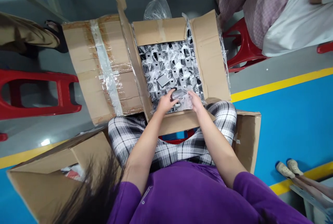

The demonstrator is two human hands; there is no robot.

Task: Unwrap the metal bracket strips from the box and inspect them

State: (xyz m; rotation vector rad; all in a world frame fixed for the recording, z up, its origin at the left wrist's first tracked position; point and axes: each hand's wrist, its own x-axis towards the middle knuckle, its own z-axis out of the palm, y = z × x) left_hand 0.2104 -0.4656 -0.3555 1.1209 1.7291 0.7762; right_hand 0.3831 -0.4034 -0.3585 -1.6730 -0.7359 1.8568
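In front of me an open cardboard box (210, 57) is filled with rows of dark and silver-grey parts in clear plastic (169, 61). Over its near end, my left hand (166, 103) has thumb and fingers around a dark grey piece inside a clear plastic bag (186, 100). My right hand (195, 102) pinches the right edge of that same bag. What exactly the piece is cannot be made out through the plastic. Just beyond my left hand, a flat grey rectangular piece (163, 80) lies loose on top of the packed parts.
A taped carton (80, 57) stands against the box's left side. Open cartons flank me at left (91, 151) and right (248, 137). Red stools (39, 108) (243, 45) stand on both sides. People are nearby at upper left, upper right and lower right.
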